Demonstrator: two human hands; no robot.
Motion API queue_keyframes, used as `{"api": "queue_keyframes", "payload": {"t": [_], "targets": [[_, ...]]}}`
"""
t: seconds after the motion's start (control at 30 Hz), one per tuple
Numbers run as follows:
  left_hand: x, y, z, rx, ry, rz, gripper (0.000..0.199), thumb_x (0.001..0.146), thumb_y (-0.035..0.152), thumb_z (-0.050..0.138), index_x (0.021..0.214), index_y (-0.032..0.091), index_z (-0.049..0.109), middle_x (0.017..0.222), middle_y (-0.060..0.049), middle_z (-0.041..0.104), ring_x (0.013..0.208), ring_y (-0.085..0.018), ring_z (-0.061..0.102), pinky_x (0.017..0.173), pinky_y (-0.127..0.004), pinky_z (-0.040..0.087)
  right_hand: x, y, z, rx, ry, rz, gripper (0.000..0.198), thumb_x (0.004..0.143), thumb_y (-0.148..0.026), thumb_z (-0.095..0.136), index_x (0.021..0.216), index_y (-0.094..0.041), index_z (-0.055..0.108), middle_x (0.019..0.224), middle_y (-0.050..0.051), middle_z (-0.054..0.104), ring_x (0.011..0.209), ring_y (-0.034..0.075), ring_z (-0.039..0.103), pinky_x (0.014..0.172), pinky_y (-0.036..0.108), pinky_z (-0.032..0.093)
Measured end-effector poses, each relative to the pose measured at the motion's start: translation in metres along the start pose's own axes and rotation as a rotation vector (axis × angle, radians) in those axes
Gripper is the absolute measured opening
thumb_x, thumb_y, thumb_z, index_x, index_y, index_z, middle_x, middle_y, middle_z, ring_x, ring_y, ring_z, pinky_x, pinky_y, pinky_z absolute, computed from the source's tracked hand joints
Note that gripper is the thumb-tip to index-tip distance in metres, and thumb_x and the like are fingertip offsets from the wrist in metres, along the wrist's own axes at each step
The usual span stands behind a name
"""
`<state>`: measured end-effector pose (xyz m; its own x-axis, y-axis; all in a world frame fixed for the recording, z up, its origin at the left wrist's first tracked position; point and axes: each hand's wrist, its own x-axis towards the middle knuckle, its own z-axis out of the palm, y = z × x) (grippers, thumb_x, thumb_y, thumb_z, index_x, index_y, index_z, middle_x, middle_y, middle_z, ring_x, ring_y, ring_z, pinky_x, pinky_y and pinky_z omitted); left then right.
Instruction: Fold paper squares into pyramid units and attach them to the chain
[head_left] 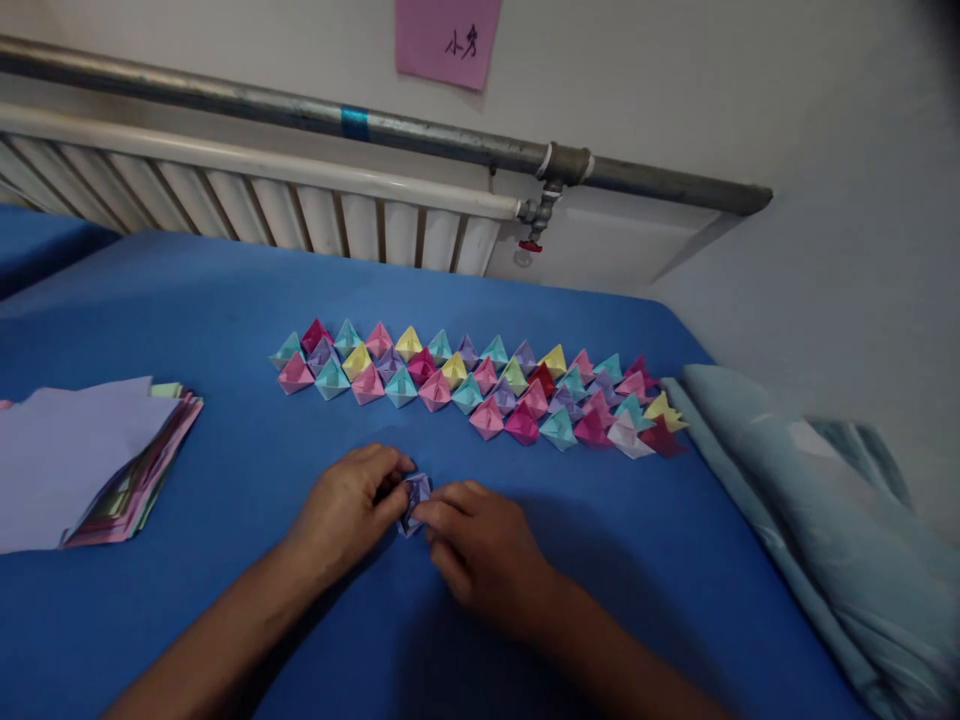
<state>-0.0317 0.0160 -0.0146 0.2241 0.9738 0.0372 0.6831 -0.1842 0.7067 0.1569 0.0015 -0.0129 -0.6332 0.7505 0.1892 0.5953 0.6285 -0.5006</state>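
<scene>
Pale plain wall (675,90), dim light. White ribbed radiator (322,218) below long grey metal pipe (442,136), red-handled metal valve (550,200) between; pink paper note (431,45) above.

From the middle of your view, you have two hands, your left hand (341,515) at seven o'clock and your right hand (487,555) at six, and one purple folded paper (418,490) at seven; roughly forty folded paper boats (435,391) across the centre, overlapping too much for you to count exactly; one paper stack (82,465) near nine; one pink note (442,45) at twelve; one red valve handle (530,246) at one; one radiator (322,220) at ten
</scene>
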Motion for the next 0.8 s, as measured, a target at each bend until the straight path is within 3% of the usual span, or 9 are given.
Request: {"api": "queue_keyframes", "payload": {"t": [0.13, 0.3, 0.53, 0.8], "targets": [[-0.001, 0.002, 0.0, -0.003, 0.009, -0.007, 0.011, 0.08, 0.021, 0.054, 0.083, 0.021, 0.065, 0.072, 0.001, 0.062, 0.068, -0.015, 0.057, 0.064, -0.027, 0.043, 0.006, 0.0, -0.001, 0.176, 0.184, 0.157, 0.014, 0.087, -0.014, 0.045, 0.09, -0.019, 0.057, 0.08, 0.003, 0.061, 0.071, 0.014, 0.056, 0.062, 0.024, 0.041], [-0.001, 0.005, 0.001, 0.061, 0.009, 0.02, 0.01, 0.083, 0.023, 0.053, 0.082, 0.021, 0.063, 0.071, 0.001, 0.062, 0.069, -0.015, 0.056, 0.063, -0.027, 0.042, 0.018, -0.002, 0.005, 0.092, 0.161, 0.309, 0.009, 0.082, -0.016, 0.055, 0.09, -0.019, 0.059, 0.079, 0.001, 0.064, 0.069, 0.013, 0.058, 0.059, 0.023, 0.038], [-0.001, 0.007, 0.004, 0.152, 0.038, 0.078, 0.015, 0.085, 0.021, 0.046, 0.076, 0.02, 0.058, 0.072, -0.001, 0.062, 0.07, -0.016, 0.056, 0.063, -0.028, 0.042, 0.025, -0.001, 0.008, -0.152, 0.122, 0.3, 0.013, 0.087, -0.021, 0.053, 0.075, -0.02, 0.058, 0.073, 0.001, 0.064, 0.066, 0.014, 0.058, 0.058, 0.025, 0.034], [-0.001, 0.009, 0.006, 0.122, 0.045, 0.079, 0.013, 0.082, 0.02, 0.047, 0.073, 0.02, 0.057, 0.07, -0.001, 0.061, 0.069, -0.016, 0.057, 0.063, -0.027, 0.042, 0.028, -0.001, 0.01, -0.181, 0.074, 0.316, 0.01, 0.084, -0.015, 0.053, 0.078, -0.018, 0.06, 0.076, 0.003, 0.066, 0.068, 0.015, 0.059, 0.058, 0.025, 0.035]]}}
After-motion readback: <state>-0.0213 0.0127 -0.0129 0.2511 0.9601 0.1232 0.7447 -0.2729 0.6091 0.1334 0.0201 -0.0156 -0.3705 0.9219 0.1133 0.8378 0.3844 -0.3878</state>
